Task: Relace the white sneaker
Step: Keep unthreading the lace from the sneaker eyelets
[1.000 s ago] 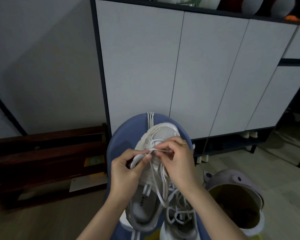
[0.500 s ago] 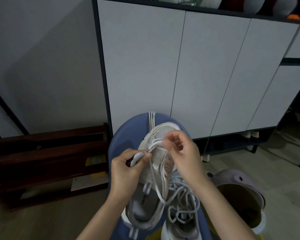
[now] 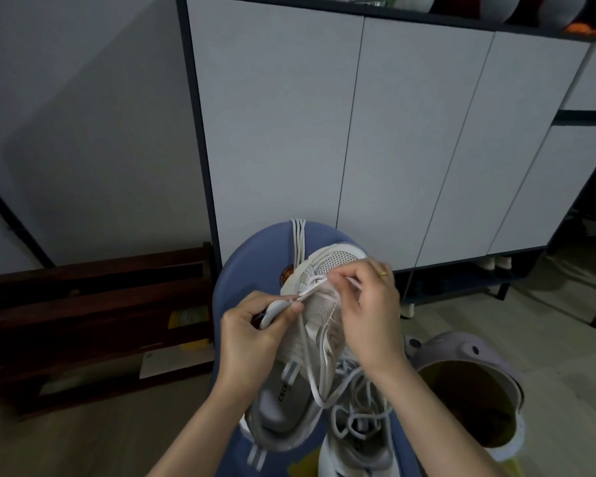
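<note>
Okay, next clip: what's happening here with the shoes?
A person is relacing a white sneaker resting on a blue stool. The left hand grips the sneaker's side and pinches the white lace against it, while the right hand pinches the lace near the toe-end eyelets. Only the lowest eyelets look threaded; the rest of the lace hangs loose. A second sneaker lies beside it, next to a purple bin.

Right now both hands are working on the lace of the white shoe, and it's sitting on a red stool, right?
Not quite: the stool is blue, not red, as the head view shows. The rest holds: the left hand and the right hand both pinch the lace near the toe of the white shoe, which sits on that stool.
</note>
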